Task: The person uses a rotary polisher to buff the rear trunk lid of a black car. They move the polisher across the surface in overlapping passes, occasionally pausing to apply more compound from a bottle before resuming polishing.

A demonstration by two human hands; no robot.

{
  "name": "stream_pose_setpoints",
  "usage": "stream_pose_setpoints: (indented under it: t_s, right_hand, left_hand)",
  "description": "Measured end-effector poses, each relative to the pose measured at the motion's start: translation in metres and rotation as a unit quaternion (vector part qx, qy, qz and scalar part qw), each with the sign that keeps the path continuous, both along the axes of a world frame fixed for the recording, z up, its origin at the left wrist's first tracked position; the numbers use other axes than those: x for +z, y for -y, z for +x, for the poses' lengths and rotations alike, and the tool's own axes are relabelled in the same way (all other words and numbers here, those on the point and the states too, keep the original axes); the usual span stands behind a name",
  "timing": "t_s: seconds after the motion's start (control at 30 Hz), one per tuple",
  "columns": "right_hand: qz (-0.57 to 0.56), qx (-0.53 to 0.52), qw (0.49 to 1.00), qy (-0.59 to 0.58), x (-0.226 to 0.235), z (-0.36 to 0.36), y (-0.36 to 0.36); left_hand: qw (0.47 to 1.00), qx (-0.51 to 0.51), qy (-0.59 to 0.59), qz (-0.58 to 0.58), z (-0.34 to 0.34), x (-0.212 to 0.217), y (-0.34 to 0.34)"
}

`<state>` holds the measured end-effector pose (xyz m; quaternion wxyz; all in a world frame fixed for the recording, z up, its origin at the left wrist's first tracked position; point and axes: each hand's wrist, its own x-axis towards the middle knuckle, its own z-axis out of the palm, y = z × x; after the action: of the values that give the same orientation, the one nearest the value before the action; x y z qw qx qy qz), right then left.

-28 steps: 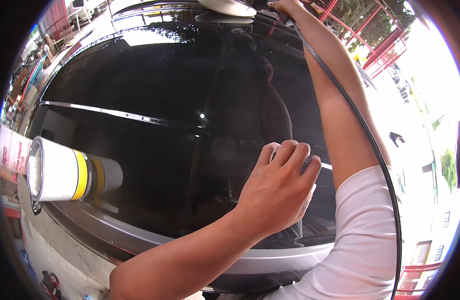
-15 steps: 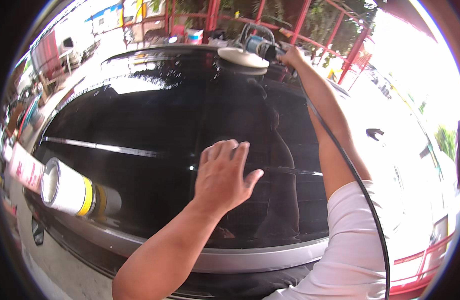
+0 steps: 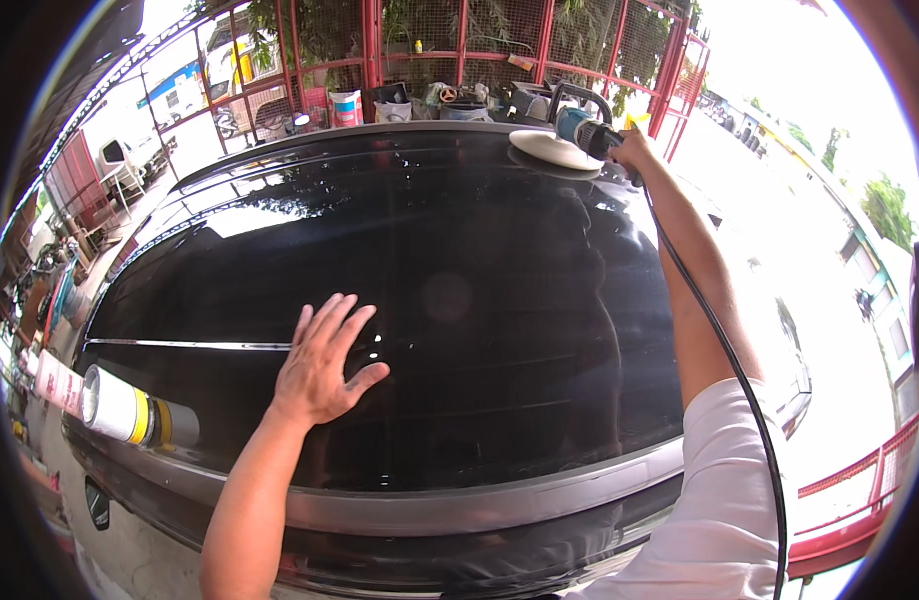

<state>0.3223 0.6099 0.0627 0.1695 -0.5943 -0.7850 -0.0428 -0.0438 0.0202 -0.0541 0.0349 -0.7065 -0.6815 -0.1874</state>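
Note:
Across the view spreads a glossy black car roof point(image 3: 459, 380) with grey side edges. My left hand point(image 3: 322, 375) hovers over or rests on the roof's near left part, its fingers spread and holding nothing; whether it touches I cannot tell. At the far right my outstretched right hand point(image 3: 634, 153) grips the black handle of a blue-and-black polisher point(image 3: 582, 127). Its wide white pad point(image 3: 551, 150) tilts over the far edge of the roof. From the tool a black power cord point(image 3: 714, 320) runs back along my right arm.
An open white can point(image 3: 109, 404) with a yellow band stands on the roof's left edge, beside a pink-and-white container point(image 3: 57, 384). Beyond the car, buckets point(image 3: 347, 108) and other clutter line a red mesh fence point(image 3: 419, 62). A red railing point(image 3: 849, 510) is at the lower right.
In the picture, the polisher and my right hand have shifted right and slightly down. My left hand has moved left. The view itself has shifted, showing more of the fence.

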Motion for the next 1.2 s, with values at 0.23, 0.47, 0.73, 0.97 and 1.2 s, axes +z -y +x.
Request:
stream_pose_setpoints:
  t_s: [0.23,0.47,0.73,0.97,1.2]
  right_hand:
    - [0.024,0.092,0.97,0.223,0.028,-0.004,-0.024]
    - [-0.001,0.15,0.988,-0.024,0.02,-0.084,-0.048]
    - [-0.122,0.163,0.975,-0.089,-0.008,-0.217,0.005]
    - [-0.13,0.124,0.978,-0.108,-0.008,-0.12,-0.04]
    - [-0.149,0.023,0.977,-0.148,0.015,0.04,-0.045]
  left_hand:
    - [1.0,0.023,0.0,-0.018,-0.004,-0.004,0.0]
    - [1.0,0.011,-0.003,-0.014,-0.004,-0.002,-0.008]
    - [0.999,0.016,-0.031,0.008,-0.013,-0.008,0.0]
    - [0.999,0.015,-0.028,0.0,-0.015,-0.011,-0.001]
    - [0.999,0.026,-0.018,-0.001,-0.01,-0.005,-0.002]
